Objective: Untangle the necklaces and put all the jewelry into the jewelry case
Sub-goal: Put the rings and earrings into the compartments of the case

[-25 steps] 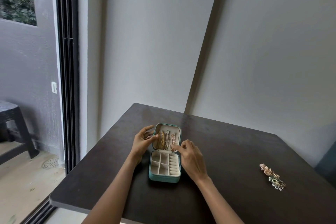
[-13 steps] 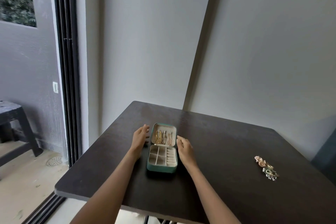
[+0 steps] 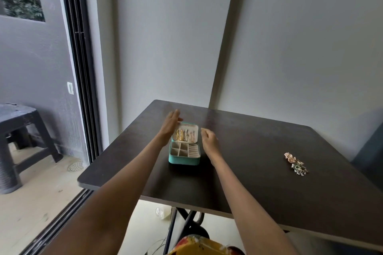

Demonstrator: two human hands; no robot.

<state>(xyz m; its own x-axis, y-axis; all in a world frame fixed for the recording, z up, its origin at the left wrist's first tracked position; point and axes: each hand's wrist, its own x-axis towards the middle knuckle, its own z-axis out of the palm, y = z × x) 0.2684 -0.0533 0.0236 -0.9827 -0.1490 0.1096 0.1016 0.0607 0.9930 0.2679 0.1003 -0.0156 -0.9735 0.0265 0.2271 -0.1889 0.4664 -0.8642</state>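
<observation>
Desk: dark top, carrying the case at centre-left and loose jewelry at the right.
Loose jewelry: small heap of pink, gold and green pieces near the right side of the desk, well apart from the case. Individual items are too small to tell.
Jewelry case: teal, open, lid laid back toward the far side. The near half shows pale divided compartments that appear unfilled.
Case lid: far half of the case. Several gold and pinkish necklaces hang side by side inside it, apparently separated.
Right hand: just right of the case at lid level, fingers curled inward. It holds nothing visible; contact with the case cannot be told.
Left hand: at the far-left corner of the lid, fingers extended and together, blurred. It holds nothing; whether it touches the lid cannot be told.
Task progress: judged past the midpoint. The necklace part looks done, with the chains stowed in the lid.
Remaining work: judged to be moving the heap at the right into the compartments. Closing the lid at this stage would leave the task incomplete.
</observation>
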